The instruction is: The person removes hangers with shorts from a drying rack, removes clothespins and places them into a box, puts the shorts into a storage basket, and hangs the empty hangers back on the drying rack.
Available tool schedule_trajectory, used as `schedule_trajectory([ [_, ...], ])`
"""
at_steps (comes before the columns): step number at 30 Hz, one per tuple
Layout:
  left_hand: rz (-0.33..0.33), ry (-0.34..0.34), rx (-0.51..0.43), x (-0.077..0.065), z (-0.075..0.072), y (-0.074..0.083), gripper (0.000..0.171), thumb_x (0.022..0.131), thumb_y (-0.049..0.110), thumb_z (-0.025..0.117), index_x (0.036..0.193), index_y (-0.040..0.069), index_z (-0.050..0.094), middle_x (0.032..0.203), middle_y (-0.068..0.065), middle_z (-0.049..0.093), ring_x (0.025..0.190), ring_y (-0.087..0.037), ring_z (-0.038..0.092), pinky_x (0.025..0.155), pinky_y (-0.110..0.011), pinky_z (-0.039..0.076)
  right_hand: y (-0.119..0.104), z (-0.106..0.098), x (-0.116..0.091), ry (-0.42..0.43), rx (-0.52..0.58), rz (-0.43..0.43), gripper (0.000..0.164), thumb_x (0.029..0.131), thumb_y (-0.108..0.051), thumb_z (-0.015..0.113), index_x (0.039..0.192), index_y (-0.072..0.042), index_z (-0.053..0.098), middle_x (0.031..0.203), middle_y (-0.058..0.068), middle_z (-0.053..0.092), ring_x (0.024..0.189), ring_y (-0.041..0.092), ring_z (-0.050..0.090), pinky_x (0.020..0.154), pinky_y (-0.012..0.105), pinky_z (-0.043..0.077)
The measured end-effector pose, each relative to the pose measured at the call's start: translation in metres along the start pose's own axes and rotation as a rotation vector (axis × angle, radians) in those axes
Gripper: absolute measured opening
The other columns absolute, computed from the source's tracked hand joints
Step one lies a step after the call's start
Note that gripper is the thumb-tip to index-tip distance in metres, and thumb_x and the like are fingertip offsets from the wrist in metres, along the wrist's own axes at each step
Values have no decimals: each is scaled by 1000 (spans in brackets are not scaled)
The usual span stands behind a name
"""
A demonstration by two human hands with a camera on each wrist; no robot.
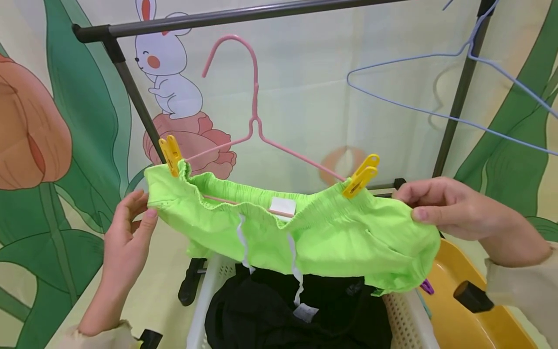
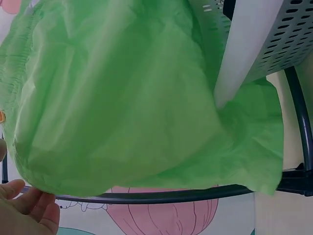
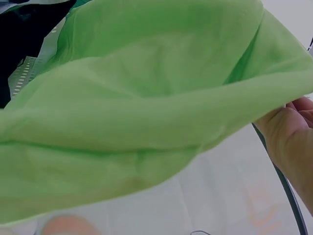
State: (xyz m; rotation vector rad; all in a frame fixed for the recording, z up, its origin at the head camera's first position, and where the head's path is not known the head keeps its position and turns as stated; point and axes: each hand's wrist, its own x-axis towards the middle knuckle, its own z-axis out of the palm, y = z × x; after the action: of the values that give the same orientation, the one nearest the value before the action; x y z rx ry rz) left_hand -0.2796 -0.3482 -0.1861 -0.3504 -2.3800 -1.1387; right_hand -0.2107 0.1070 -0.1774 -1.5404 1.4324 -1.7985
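Bright green drawstring shorts [image 1: 331, 242] hang from a pink wire hanger [image 1: 301, 156] inside their waistband. One yellow clothespin [image 1: 171, 155] clips the waistband's left part, another yellow clothespin [image 1: 361, 175] its right part. My left hand [image 1: 130, 240] pinches the shorts' left side edge; in the left wrist view its fingertips [image 2: 41, 205] meet the cloth. With the thumb in front, my right hand [image 1: 453, 208] pinches the right side; folds hide its fingertips in the right wrist view. The hanger's hook appears below the dark rail [image 1: 244, 15], not around it.
A white perforated basket [image 1: 414, 315] below holds black clothing [image 1: 279, 310]. Beside it on the right is a yellow basin [image 1: 462, 276] with a purple clothespin [image 1: 427, 287]. A blue wire hanger [image 1: 405, 57] is at the upper right, near the rack's post [image 1: 457, 109].
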Motion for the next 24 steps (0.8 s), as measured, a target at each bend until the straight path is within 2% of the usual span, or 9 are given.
schedule_trajectory([
  [3, 11, -2, 2, 0, 0, -2, 42, 94, 24, 42, 134, 13, 35, 122, -7, 47, 98, 7, 41, 76, -6, 34, 3, 0, -3, -11, -25, -6, 33, 90, 14, 21, 117, 13, 40, 112, 10, 55, 94, 13, 58, 80, 26, 49],
  [6, 23, -3, -4, -1, 1, -4, 40, 94, 23, 42, 131, 10, 38, 116, 1, 47, 97, 7, 42, 76, -4, 35, 6, 0, -6, -13, -49, -8, 33, 89, 15, 22, 117, 14, 40, 112, 9, 56, 94, 12, 58, 79, 27, 49],
  [11, 5, 11, -34, -2, 2, -6, 38, 93, 21, 43, 128, 6, 40, 113, 9, 45, 99, 5, 43, 77, -2, 36, 10, -2, -11, -16, -75, -10, 31, 89, 15, 24, 114, 13, 42, 109, 7, 56, 90, 13, 57, 79, 26, 49],
  [14, -16, 11, -55, -2, 3, -6, 38, 93, 22, 44, 127, 6, 40, 116, 6, 45, 100, 4, 43, 77, -3, 37, 13, -2, -13, -25, -65, -7, 31, 90, 14, 24, 115, 12, 42, 110, 7, 56, 90, 12, 57, 79, 26, 49],
  [21, -22, -45, -70, -5, 5, -9, 43, 93, 24, 42, 133, 10, 32, 123, -7, 44, 101, 8, 43, 78, -2, 36, 18, -3, -17, -38, -13, 17, 32, 91, 12, 22, 117, 11, 40, 112, 6, 56, 93, 10, 58, 79, 26, 49],
  [24, -26, -55, -58, -6, 5, -10, 44, 93, 24, 43, 133, 9, 32, 120, -5, 45, 98, 10, 44, 76, -3, 38, 21, -4, -20, -42, -5, 20, 32, 91, 12, 22, 118, 11, 40, 113, 6, 55, 95, 10, 57, 80, 26, 49],
])
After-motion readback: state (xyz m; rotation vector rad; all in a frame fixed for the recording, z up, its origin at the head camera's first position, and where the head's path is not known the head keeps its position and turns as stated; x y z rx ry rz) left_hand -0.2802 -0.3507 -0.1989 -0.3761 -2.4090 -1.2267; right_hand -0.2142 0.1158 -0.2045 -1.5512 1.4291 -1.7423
